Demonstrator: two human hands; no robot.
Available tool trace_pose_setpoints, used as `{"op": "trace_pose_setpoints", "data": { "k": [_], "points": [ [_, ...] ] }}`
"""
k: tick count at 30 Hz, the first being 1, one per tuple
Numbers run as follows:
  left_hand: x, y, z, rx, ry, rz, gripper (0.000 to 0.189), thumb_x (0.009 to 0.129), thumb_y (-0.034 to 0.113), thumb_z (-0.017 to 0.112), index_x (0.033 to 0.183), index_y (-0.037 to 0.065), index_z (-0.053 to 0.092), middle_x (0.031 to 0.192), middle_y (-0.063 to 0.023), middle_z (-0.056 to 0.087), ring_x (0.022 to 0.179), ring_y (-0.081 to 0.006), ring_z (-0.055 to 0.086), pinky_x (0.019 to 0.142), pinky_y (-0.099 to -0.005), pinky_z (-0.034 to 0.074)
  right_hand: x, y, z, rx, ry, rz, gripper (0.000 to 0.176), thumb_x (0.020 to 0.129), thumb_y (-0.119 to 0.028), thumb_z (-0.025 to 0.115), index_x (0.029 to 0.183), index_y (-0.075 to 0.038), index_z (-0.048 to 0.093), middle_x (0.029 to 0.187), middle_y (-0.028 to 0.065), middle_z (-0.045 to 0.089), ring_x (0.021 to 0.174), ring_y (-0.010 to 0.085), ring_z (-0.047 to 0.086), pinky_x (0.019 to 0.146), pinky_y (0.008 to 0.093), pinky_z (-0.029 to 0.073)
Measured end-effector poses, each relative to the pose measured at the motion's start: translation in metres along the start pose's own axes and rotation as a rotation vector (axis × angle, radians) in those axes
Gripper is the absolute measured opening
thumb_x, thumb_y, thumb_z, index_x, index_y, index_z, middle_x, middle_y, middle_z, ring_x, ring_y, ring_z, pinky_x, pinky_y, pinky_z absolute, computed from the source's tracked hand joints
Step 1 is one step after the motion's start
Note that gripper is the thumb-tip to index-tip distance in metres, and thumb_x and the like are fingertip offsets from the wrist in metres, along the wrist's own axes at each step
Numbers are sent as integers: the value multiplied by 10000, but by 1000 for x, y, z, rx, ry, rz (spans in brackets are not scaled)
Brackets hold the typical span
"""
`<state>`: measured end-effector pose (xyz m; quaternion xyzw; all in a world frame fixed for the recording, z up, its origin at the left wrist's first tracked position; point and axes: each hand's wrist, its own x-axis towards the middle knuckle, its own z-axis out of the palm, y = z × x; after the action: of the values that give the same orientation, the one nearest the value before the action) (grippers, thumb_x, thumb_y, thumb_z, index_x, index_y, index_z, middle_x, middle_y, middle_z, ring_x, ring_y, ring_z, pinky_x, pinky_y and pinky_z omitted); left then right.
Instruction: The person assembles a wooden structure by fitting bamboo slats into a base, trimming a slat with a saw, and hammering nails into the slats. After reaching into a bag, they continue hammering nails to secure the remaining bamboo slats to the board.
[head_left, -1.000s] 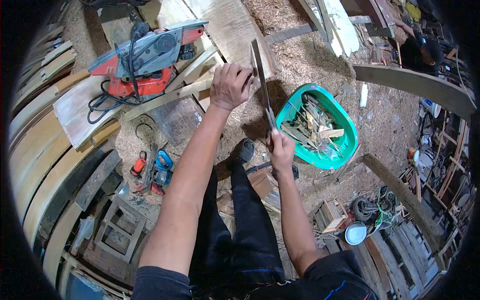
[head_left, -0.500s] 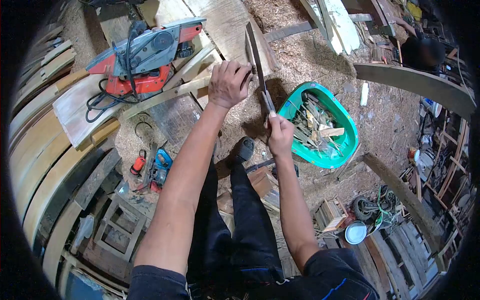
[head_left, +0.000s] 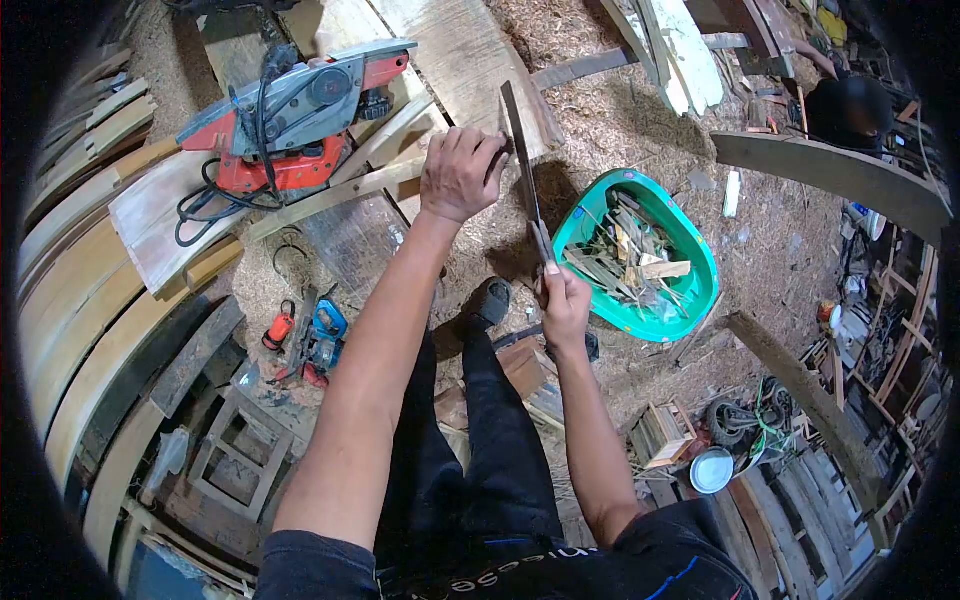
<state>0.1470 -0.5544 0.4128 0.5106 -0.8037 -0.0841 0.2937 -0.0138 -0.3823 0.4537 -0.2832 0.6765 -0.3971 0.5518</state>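
1. Long blade (head_left: 523, 150): upright in view, between the hands. A slip could bring its edge into the left fingers.
2. Right hand (head_left: 566, 305): closed round the handle (head_left: 543, 243). A slack grip might let the blade twist.
3. Left hand (head_left: 458, 180): curled close by the blade; cannot tell what it pinches.
4. Shod foot (head_left: 491, 302): below, exposed if the blade drops.
5. Green tub (head_left: 684, 228): scrap-filled, near the right hand; a wide swing could clip it.

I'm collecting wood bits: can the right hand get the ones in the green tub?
Probably yes. The green tub is open, and nothing shows between its wood bits and the right hand, but it would first have to release the long tool.
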Motion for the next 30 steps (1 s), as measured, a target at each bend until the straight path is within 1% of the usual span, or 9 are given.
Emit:
{"op": "trace_pose_setpoints", "data": {
  "k": [4, 8, 12, 19, 21, 23, 26, 29, 30],
  "points": [
    [-4, 1, 1, 1, -27, -5, 226, 756, 194, 737, 972, 145, 687, 839, -36, 544, 825, -233, 545, 737, -382, 393, 23, -18, 10, 25, 13, 31, 397, 991, -255, 522, 650, -51, 536, 587, -52, 453, 561, 52, 396, 511, 259, 293],
    [-1, 0, 1, -4, -13, 2, 235, 752, 188, 736, 977, 146, 685, 833, -36, 542, 817, -233, 543, 732, -380, 391, 17, -3, 6, 33, -1, 2, 399, 992, -265, 526, 657, -50, 547, 590, -58, 450, 559, 46, 390, 511, 252, 287],
    [-4, 2, 0, -16, -18, 5, 235, 752, 190, 735, 977, 145, 685, 832, -36, 542, 813, -233, 542, 732, -379, 390, 22, -12, 7, 63, -21, 31, 395, 991, -260, 529, 655, -52, 537, 590, -59, 447, 563, 50, 395, 516, 254, 294],
    [2, -1, -1, 11, -15, 13, 243, 759, 197, 732, 992, 144, 689, 836, -37, 542, 819, -234, 543, 735, -375, 398, 8, -5, 3, -24, 6, -23, 414, 995, -273, 526, 642, -58, 528, 581, -52, 444, 562, 51, 397, 519, 254, 299],
    [-1, 0, 0, -13, -19, 13, 245, 759, 196, 731, 995, 142, 691, 834, -38, 541, 819, -234, 544, 734, -374, 400, 24, -17, 4, 49, -29, 57, 426, 1002, -281, 518, 639, -60, 523, 578, -47, 446, 556, 52, 394, 513, 253, 295],
    [-1, 1, -1, 0, -29, 6, 243, 762, 195, 728, 995, 137, 692, 839, -39, 548, 821, -235, 550, 731, -376, 400, 32, -22, 12, 6, 1, 21, 426, 1005, -283, 515, 646, -54, 514, 577, -43, 448, 555, 55, 390, 515, 261, 301],
    [-1, 0, -1, 1, -38, -3, 240, 766, 198, 724, 995, 136, 690, 847, -37, 556, 814, -234, 552, 729, -376, 398, 2, 4, 2, -49, 20, 4, 414, 998, -274, 522, 648, -54, 500, 575, -43, 439, 557, 58, 385, 518, 274, 301],
    [0, -1, 0, -1, -21, 16, 232, 768, 202, 725, 987, 137, 686, 844, -35, 554, 816, -232, 550, 727, -376, 398, 1, 8, -5, -20, 12, 8, 413, 997, -273, 522, 651, -49, 500, 573, -45, 431, 555, 62, 384, 510, 279, 293],
    [0, 1, -1, -4, -11, 14, 221, 769, 203, 727, 974, 136, 681, 844, -33, 551, 818, -231, 547, 726, -377, 395, 10, -7, 0, -33, 9, 34, 415, 999, -262, 516, 648, -42, 498, 571, -43, 435, 552, 64, 381, 506, 283, 290]
  ]
}}
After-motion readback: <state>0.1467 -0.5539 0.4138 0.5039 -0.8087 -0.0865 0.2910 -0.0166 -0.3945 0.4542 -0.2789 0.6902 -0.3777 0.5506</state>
